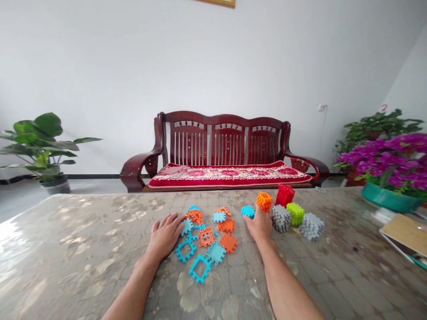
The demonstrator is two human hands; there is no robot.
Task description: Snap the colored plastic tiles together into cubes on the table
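Note:
My left hand [166,235] lies on the table with its fingers spread, beside a loose group of flat toothed pieces. Among these are a light blue square [216,253], an orange square [228,243], an orange window piece [206,237] and a blue frame [192,272]. My right hand [260,223] reaches to a small blue stack [247,211], its thumb at the stack's lower edge and its fingers near an orange stack [264,201]. Whether it grips either one cannot be made out. Grey [282,218], red [285,195] and green [295,214] stacks stand to its right.
Another grey stack [312,226] stands farther right on the patterned table [100,249]. Purple flowers in a green pot [390,196] and a tan board [407,232] occupy the right side. Behind the table is a wooden bench [227,120].

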